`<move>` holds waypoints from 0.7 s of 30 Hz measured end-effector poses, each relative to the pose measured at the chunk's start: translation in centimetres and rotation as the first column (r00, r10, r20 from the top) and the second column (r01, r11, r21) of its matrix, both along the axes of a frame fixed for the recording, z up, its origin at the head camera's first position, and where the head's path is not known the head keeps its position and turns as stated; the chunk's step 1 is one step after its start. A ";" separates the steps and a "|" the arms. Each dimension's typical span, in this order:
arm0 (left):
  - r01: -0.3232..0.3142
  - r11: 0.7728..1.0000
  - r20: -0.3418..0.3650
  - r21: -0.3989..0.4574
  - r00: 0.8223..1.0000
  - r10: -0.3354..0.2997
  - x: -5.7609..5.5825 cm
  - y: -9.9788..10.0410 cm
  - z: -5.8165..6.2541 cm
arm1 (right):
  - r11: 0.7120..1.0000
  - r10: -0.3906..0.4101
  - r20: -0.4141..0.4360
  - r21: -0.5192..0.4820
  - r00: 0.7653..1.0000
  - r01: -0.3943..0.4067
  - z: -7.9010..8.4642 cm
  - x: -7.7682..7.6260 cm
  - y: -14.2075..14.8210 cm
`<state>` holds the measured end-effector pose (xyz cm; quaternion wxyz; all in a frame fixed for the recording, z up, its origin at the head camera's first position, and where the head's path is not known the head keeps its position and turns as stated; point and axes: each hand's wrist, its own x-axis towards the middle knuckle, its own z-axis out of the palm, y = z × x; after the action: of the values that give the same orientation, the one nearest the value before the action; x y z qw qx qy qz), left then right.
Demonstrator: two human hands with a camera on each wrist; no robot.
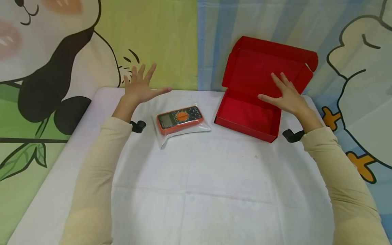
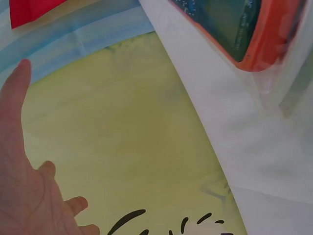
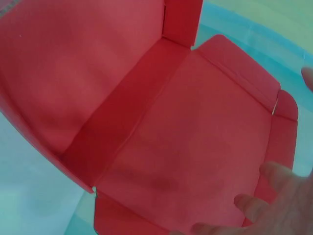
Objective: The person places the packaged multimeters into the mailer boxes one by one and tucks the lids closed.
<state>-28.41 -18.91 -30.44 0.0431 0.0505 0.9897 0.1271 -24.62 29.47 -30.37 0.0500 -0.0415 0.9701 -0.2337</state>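
An orange and black multimeter (image 1: 180, 119) lies face up inside a clear plastic bag (image 1: 165, 137) on the white table. To its right stands a red cardboard box (image 1: 242, 112), its lid (image 1: 266, 64) raised at the back and its inside bare. My left hand (image 1: 137, 89) is spread wide above the far left of the table, up and left of the multimeter, holding nothing. With fingers apart, my right hand (image 1: 289, 97) hovers over the right side of the box. In the left wrist view the multimeter (image 2: 254, 39) shows at the top right.
A white cloth (image 1: 190, 190) covers the table, with faint creases in front. Behind and beside it hangs a printed backdrop (image 1: 150, 41) with cartoon animals. Dark wrist mounts (image 1: 292, 136) stick out near both cuffs.
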 end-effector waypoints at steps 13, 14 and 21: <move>0.057 0.998 -0.026 0.002 0.998 -0.057 0.6 1.0 -1.8 | 0.990 -0.079 -0.080 -0.125 0.994 0.069 -1.0 1.6 -0.4; 0.060 0.998 -0.028 0.008 0.998 -0.060 0.7 1.0 -2.0 | 0.988 -0.084 -0.083 -0.135 0.993 0.073 -1.1 1.7 -0.4; 0.060 0.997 -0.042 0.038 0.997 -0.058 1.0 1.3 -3.2 | 0.981 -0.105 -0.097 -0.174 0.990 0.087 -1.4 2.1 -0.5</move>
<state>-27.39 -17.59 -33.59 0.0258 0.0832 0.9857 0.1443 -22.51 29.00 -31.73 -0.0162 -0.0110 0.9489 -0.3149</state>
